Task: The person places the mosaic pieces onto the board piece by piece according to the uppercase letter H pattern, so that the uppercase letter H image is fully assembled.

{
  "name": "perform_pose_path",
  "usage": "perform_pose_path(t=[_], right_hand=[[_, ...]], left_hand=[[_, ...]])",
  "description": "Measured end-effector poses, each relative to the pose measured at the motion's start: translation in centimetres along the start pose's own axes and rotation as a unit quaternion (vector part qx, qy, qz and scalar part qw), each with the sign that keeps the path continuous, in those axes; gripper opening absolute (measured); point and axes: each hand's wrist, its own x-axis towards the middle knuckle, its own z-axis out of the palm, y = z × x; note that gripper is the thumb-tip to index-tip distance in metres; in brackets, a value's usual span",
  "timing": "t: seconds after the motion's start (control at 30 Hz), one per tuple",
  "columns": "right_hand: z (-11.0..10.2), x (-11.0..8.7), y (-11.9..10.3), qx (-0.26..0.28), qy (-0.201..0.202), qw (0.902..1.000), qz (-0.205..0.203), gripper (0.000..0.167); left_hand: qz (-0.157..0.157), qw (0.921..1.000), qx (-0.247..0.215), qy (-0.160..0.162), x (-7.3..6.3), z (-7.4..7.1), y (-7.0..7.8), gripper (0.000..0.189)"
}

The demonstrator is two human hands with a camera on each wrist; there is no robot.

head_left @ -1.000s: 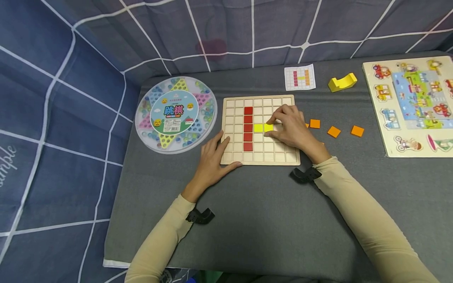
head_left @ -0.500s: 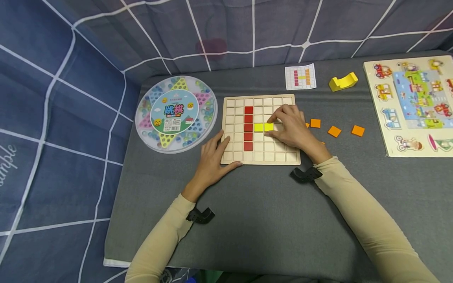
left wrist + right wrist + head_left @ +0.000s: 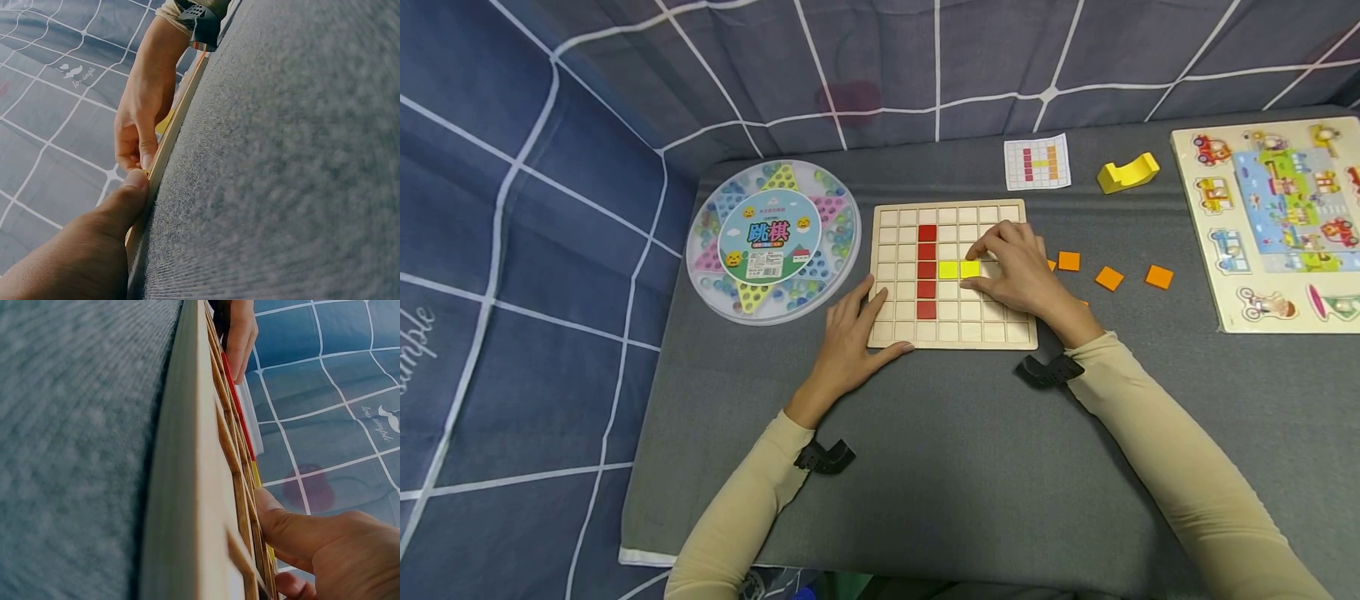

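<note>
A wooden grid board (image 3: 949, 332) lies on the grey table, with a column of several red square tiles (image 3: 927, 271) set in it. Two yellow square tiles sit to the right of that column, a left yellow tile (image 3: 948, 270) and a right yellow tile (image 3: 969, 269). My right hand (image 3: 1017, 268) is over the board's right part, its thumb and forefinger pinching the right yellow tile in its cell. The other fingers are curled. My left hand (image 3: 848, 337) rests at the board's lower left corner, fingers extended along the left edge and thumb (image 3: 134, 180) on the near edge.
Loose orange tiles (image 3: 1108, 278) lie right of the board, some partly hidden by the right hand. Behind stand a printed pattern card (image 3: 1037, 162) and a yellow curved block (image 3: 1127, 174). A round Chinese checkers set (image 3: 772, 242) lies left, a picture puzzle board (image 3: 1270, 229) far right.
</note>
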Motion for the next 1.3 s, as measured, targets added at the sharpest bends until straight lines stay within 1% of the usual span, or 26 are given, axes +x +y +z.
perform_pose_path(t=[0.17,0.33,0.47,0.57,0.63,0.7,0.77,0.93,1.03,1.17,1.3], right_hand=[[-0.1,0.0,0.0,0.000,-0.001,1.0000,-0.004,0.035],[-0.3,-0.2,0.1,-0.002,-0.016,0.9998,-0.015,0.036],[-0.7,-0.5,0.3,0.009,-0.027,0.9990,-0.035,0.040],[-1.3,-1.0,0.7,0.021,-0.020,0.9979,-0.058,0.042],[-2.0,-1.4,1.3,0.025,-0.015,0.9975,-0.064,0.042],[-2.9,-1.8,2.2,0.023,-0.008,0.9977,-0.063,0.041],[-3.9,-2.3,3.1,0.013,-0.006,0.9986,-0.050,0.040],[-5.7,-3.3,5.0,-0.006,-0.021,0.9997,-0.014,0.036],[-6.0,-3.6,5.7,-0.008,-0.034,0.9994,-0.001,0.039],[-6.1,-3.8,6.4,0.009,-0.033,0.9994,0.001,0.046],[-6.2,-3.9,6.8,0.026,-0.029,0.9993,-0.003,0.044]], left_hand=[[0.000,1.0000,0.002,-0.001,0.0,0.0,0.0,0.090],[-0.002,1.0000,0.000,-0.006,-0.1,-0.1,0.0,0.090],[-0.004,1.0000,-0.006,-0.005,-0.3,-0.3,-0.1,0.091],[-0.001,0.9999,-0.010,-0.003,-0.3,-0.3,-0.1,0.091],[0.001,0.9999,-0.010,-0.003,-0.3,-0.3,-0.1,0.091],[0.003,0.9999,-0.010,-0.002,-0.2,-0.2,-0.1,0.090],[0.005,0.9999,-0.011,-0.001,-0.1,-0.1,-0.1,0.090],[0.009,0.9999,-0.013,0.002,0.0,0.0,-0.1,0.093],[0.009,0.9999,-0.014,0.001,0.0,0.0,-0.2,0.095],[0.009,0.9999,-0.014,0.001,0.0,0.0,-0.1,0.095],[0.010,0.9999,-0.013,0.002,0.0,0.1,-0.1,0.095]])
